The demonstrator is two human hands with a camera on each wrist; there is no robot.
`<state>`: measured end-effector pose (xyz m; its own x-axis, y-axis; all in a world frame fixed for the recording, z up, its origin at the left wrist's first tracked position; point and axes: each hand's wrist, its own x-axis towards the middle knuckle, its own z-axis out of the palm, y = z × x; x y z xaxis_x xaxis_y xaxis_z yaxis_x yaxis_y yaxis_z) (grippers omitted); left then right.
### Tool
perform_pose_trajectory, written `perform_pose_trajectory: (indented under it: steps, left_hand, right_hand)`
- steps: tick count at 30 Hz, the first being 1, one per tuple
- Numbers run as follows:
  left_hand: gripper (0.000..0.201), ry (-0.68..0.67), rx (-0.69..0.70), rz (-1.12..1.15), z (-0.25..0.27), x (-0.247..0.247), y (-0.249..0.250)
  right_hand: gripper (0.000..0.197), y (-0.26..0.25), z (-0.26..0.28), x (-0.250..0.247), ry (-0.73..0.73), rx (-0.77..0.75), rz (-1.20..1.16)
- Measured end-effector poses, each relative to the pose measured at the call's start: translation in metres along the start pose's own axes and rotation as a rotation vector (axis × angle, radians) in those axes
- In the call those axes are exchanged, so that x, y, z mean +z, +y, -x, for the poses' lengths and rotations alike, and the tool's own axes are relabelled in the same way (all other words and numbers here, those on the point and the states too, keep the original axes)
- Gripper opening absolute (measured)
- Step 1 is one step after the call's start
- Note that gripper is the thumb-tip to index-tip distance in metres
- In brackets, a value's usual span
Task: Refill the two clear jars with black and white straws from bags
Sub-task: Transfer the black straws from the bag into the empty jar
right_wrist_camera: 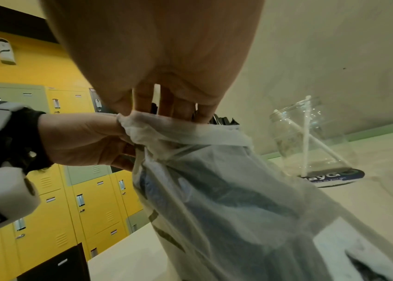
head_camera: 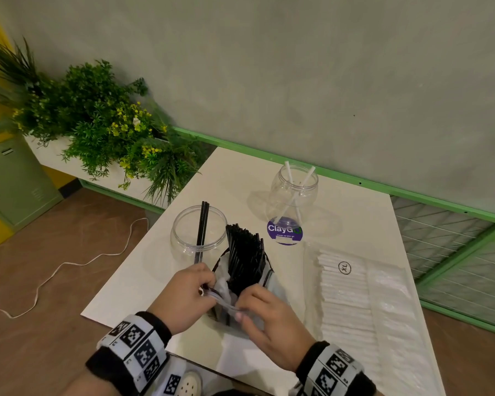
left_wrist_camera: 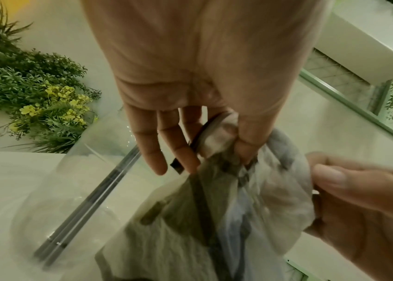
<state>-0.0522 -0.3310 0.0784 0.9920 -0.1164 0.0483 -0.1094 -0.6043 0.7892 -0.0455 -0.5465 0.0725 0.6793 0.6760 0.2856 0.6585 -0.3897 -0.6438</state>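
Observation:
A bundle of black straws sticks up out of a thin clear plastic bag near the table's front edge. My left hand pinches the bag's rim on the left. My right hand pinches the same rim on the right. A clear jar with three black straws stands just behind my left hand. A second clear jar with two white straws stands farther back on a purple sticker. A bag of white straws lies flat on the right.
The white table ends at a green rail and wire mesh on the right. Plants in a planter fill the far left. A white cord trails over the brown floor. Yellow lockers stand behind me.

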Motion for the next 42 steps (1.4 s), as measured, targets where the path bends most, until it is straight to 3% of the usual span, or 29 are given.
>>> perform_pose_trajectory:
  steps: [2,5,7,12,16,19,22,25,27,29,32,35,39,42]
  left_hand:
    - [0.004,-0.012,-0.006,0.005,0.001,-0.001,0.005]
    - [0.027,-0.037,-0.008,0.018,0.002,-0.002,0.007]
    - [0.031,-0.030,-0.003,-0.015,0.001,-0.004,0.006]
    - [0.014,-0.026,-0.010,-0.147,0.002,-0.006,0.001]
    - [0.012,-0.078,-0.062,-0.257,0.001,0.004,-0.004]
    - [0.012,-0.079,-0.087,-0.202,0.001,0.007,-0.010]
    - [0.030,-0.122,-0.117,-0.096,0.005,0.003,-0.010]
    - [0.016,-0.184,-0.196,-0.007,0.011,-0.004,-0.008]
    - [0.042,-0.194,-0.257,-0.028,0.010,-0.004,-0.008]
    - [0.060,-0.098,-0.293,-0.108,0.006,0.000,-0.009]
    - [0.044,0.002,-0.333,-0.173,0.002,0.010,-0.010]
    - [0.055,-0.054,-0.414,-0.154,0.001,0.018,-0.016]
    - [0.094,-0.148,-0.578,0.031,-0.001,0.024,-0.025]
    - [0.094,-0.289,-0.660,0.168,-0.002,0.027,-0.028]
  right_hand:
    - [0.021,0.006,0.000,0.000,-0.011,0.033,0.021]
    - [0.033,0.016,-0.002,0.001,-0.083,0.067,0.130]
    - [0.037,0.019,-0.003,0.001,-0.132,0.069,0.230]
    - [0.046,0.014,-0.010,-0.007,-0.197,0.094,0.303]
    - [0.035,0.006,-0.010,-0.004,-0.119,0.026,0.224]
    - [0.031,0.003,-0.004,0.002,-0.113,-0.016,0.222]
    - [0.032,0.006,-0.001,0.002,-0.133,0.030,0.214]
    - [0.042,0.010,0.001,0.001,-0.128,0.073,0.199]
    - [0.043,0.013,-0.001,0.002,-0.148,0.130,0.125]
    - [0.042,0.015,-0.005,0.004,-0.167,0.175,0.091]
    - [0.036,0.018,-0.010,0.007,-0.152,0.200,0.093]
    - [0.019,0.024,-0.010,0.009,-0.126,0.209,0.167]
    - [0.045,0.031,-0.007,0.014,-0.174,0.157,0.407]
    - [0.045,0.031,-0.008,0.017,-0.133,0.159,0.313]
